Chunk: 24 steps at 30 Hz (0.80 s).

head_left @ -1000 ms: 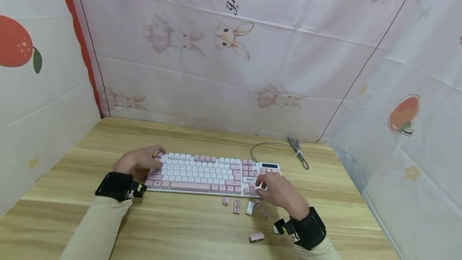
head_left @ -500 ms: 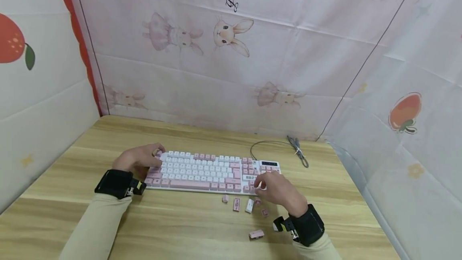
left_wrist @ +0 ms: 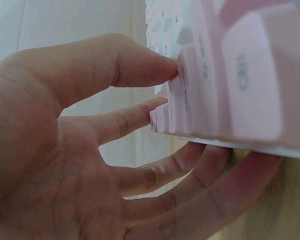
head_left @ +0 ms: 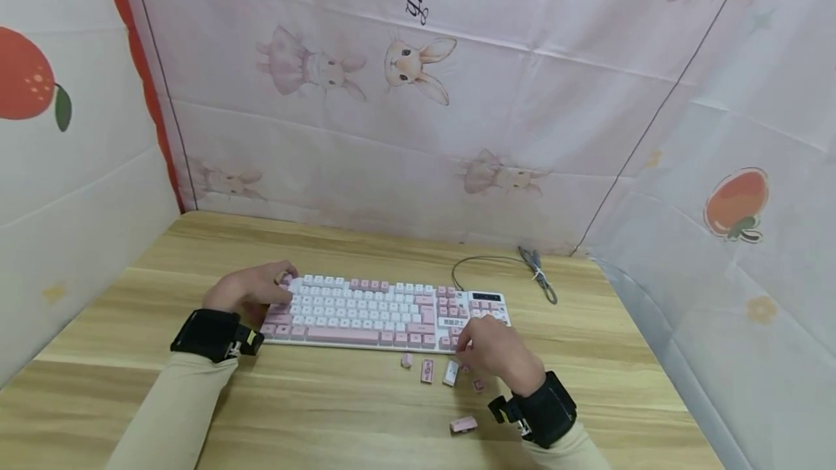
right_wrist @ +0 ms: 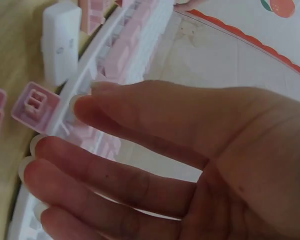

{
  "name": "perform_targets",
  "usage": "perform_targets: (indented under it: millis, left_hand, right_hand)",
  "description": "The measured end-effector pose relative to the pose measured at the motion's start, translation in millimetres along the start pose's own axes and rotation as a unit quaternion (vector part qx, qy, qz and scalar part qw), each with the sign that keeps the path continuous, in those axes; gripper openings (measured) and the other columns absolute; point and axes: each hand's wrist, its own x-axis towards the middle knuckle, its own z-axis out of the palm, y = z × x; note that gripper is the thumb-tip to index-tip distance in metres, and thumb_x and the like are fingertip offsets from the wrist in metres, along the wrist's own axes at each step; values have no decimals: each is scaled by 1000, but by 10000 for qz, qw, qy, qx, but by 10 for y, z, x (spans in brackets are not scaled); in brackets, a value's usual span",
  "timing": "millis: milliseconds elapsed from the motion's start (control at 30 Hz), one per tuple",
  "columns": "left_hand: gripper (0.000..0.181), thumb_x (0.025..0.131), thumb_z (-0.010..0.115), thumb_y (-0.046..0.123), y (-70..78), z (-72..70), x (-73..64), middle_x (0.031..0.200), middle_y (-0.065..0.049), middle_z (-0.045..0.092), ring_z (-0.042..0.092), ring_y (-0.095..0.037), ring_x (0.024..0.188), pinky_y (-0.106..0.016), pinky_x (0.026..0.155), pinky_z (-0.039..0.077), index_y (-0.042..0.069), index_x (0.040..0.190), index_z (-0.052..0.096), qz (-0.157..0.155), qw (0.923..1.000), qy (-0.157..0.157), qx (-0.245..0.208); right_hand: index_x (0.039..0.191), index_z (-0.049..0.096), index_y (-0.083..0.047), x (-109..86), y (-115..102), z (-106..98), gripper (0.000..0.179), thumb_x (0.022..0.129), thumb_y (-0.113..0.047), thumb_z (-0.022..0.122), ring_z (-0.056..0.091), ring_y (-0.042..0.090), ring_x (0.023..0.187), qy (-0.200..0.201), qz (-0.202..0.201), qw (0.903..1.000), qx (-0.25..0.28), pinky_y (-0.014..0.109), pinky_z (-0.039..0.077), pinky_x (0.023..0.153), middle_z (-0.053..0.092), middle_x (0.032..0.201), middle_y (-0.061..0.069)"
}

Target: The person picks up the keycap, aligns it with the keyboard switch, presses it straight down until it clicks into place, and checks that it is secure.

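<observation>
A pink and white keyboard lies on the wooden table. My left hand grips its left end; in the left wrist view the thumb presses the side of the pink keys while other fingers reach along and under the edge. Over the front right corner, by the number pad, is my right hand. Its thumb and index fingertips sit close together at the keyboard's front edge, other fingers loosely bent, nothing visible between them. Just beside these fingertips lie an upturned pink keycap and a long white keycap.
More loose pink keycaps lie in front of the keyboard, among them a long one, a small one and another nearer me. A tied grey cable rests behind the keyboard. Printed curtains surround the table.
My right hand has shifted slightly left and toward me, from over the number pad to the keyboard's front edge by the loose keycaps. The left hand keeps its hold.
</observation>
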Motion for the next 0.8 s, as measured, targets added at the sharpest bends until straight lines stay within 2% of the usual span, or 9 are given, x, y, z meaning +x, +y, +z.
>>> perform_targets:
  millis: [167,267,567,700,800]
  left_hand:
    - [56,95,62,13,-10,3,-13,134,-29,48,61,-35,101,-41,67,62,6,146,40,26,10000,6,-65]
    - [56,95,61,14,3,10,-13,135,-29,47,62,-35,101,-42,66,62,6,146,40,19,9999,4,-108]
    - [55,94,62,13,-15,32,-17,132,-27,49,61,-35,101,-42,66,62,7,145,41,-85,9997,31,-208]
    - [55,95,62,13,-14,43,-20,133,-28,49,61,-35,101,-43,67,62,7,145,40,-70,9997,34,-214]
    - [57,95,62,13,-13,40,-27,133,-28,49,61,-36,102,-43,68,62,7,146,39,-89,9997,24,-248]
  right_hand:
    - [83,80,-14,16,-27,64,3,86,-12,80,56,11,69,-72,37,9999,-134,28,46,61,71,81,-3]
    - [79,79,-14,21,-18,105,9,85,-6,79,57,10,67,-73,-28,9999,-77,27,48,60,69,77,-4]
    - [77,76,-12,29,-17,138,14,84,0,77,55,13,68,-222,-145,9996,4,27,46,60,68,76,-1]
    - [78,76,-10,18,3,109,10,84,-2,78,56,15,69,-215,-416,9988,135,29,47,61,67,77,1]
    - [84,78,-6,21,22,64,7,84,0,76,55,14,68,-71,-769,9965,305,29,47,62,69,80,3]
